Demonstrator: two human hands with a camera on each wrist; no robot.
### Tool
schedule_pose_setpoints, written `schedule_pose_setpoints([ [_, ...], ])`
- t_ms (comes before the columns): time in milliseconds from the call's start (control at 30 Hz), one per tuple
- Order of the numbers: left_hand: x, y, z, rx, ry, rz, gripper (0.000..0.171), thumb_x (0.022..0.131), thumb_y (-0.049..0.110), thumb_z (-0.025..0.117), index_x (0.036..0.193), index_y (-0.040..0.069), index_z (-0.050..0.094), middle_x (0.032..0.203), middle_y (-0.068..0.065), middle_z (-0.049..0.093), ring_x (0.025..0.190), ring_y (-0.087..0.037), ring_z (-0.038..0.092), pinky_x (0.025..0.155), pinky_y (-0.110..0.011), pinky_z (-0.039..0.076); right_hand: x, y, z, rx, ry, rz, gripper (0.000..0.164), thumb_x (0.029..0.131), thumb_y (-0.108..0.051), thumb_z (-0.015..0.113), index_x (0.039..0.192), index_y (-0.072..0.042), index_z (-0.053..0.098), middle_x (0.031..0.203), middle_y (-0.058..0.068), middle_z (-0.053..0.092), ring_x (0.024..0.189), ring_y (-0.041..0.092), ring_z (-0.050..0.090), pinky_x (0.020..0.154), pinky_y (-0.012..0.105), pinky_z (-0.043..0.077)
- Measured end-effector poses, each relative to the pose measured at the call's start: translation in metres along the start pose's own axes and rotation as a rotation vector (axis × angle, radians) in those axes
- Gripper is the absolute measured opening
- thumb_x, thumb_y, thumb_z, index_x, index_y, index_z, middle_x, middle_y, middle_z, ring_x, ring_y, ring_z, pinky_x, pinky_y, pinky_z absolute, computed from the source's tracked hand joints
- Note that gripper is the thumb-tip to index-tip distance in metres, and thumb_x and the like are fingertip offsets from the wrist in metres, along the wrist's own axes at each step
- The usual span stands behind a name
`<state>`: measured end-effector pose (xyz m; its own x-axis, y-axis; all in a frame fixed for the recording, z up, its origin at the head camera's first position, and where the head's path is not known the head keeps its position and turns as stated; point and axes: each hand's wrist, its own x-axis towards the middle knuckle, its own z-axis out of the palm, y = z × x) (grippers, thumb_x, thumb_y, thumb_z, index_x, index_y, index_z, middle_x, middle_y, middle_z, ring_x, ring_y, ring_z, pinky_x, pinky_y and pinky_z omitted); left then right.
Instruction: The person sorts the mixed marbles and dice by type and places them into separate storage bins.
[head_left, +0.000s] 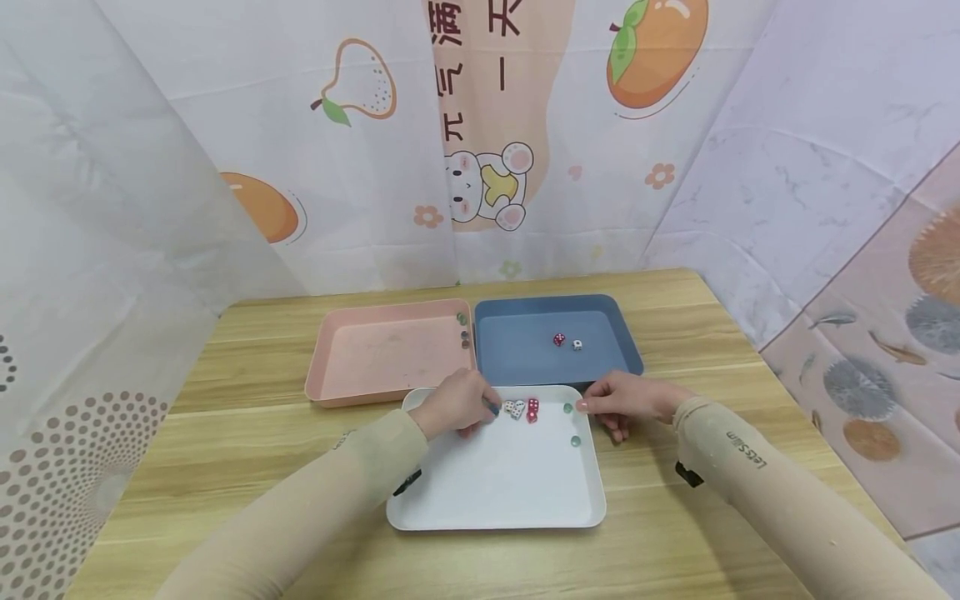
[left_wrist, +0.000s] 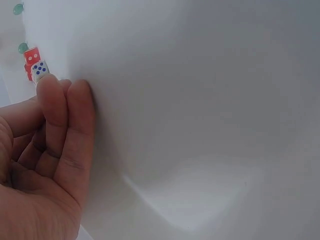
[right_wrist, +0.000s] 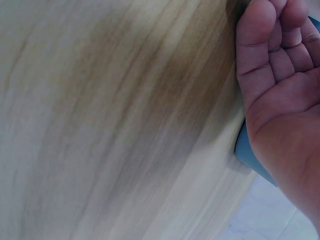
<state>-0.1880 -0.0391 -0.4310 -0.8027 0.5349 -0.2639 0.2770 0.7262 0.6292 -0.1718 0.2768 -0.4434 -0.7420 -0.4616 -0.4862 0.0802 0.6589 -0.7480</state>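
Note:
My left hand (head_left: 456,402) is over the upper left part of the white tray (head_left: 495,492), fingers curled together. A small dark blue piece (head_left: 492,408), like a glass bead, shows pinched at its fingertips in the head view; the left wrist view hides it. Just right of those fingertips lie several white dice (head_left: 516,408), then red dice (head_left: 532,409). My right hand (head_left: 628,398) rests at the tray's right rim, its fingers loosely curled. Close to its fingertips is a green glass bead (head_left: 567,408), with another green bead (head_left: 576,441) below it.
Behind the white tray stand a pink tray (head_left: 382,350) on the left and a blue tray (head_left: 517,350) on the right. Several glass beads (head_left: 462,319) line the pink tray's right side. A red die (head_left: 558,339) and a white die (head_left: 577,344) lie in the blue one.

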Motion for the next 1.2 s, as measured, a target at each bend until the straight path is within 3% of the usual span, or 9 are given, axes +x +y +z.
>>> schedule_pose_setpoints([
  [533,0.0,0.002,-0.004,-0.059,0.01,0.0,0.02,0.09,0.002,0.075,0.109,0.004,0.08,0.06,-0.009,0.066,0.044,-0.016,0.058,0.045,-0.025,0.052,0.0,0.0,-0.001,0.008,-0.007,-0.007,0.044,0.103,-0.04,0.061,0.08,-0.002,0.064,0.059,0.005,0.056,0.053,0.016,0.061,0.056,0.029,0.054],
  [833,-0.003,0.01,-0.022,-0.117,0.007,0.008,0.018,0.092,0.007,0.075,0.11,0.004,0.079,0.061,-0.008,0.065,0.048,-0.015,0.061,0.052,-0.031,0.059,-0.001,-0.001,-0.002,0.007,-0.028,-0.014,0.041,0.104,-0.039,0.061,0.082,-0.004,0.066,0.059,0.005,0.056,0.053,0.016,0.061,0.056,0.029,0.055],
  [1200,-0.005,0.005,-0.047,-0.162,0.055,0.014,0.024,0.094,0.011,0.074,0.117,0.003,0.077,0.063,-0.008,0.066,0.05,-0.018,0.063,0.057,-0.03,0.059,-0.001,-0.001,-0.001,0.018,-0.033,-0.042,0.043,0.104,-0.036,0.06,0.079,-0.002,0.064,0.059,0.006,0.059,0.054,0.016,0.06,0.054,0.029,0.054],
])
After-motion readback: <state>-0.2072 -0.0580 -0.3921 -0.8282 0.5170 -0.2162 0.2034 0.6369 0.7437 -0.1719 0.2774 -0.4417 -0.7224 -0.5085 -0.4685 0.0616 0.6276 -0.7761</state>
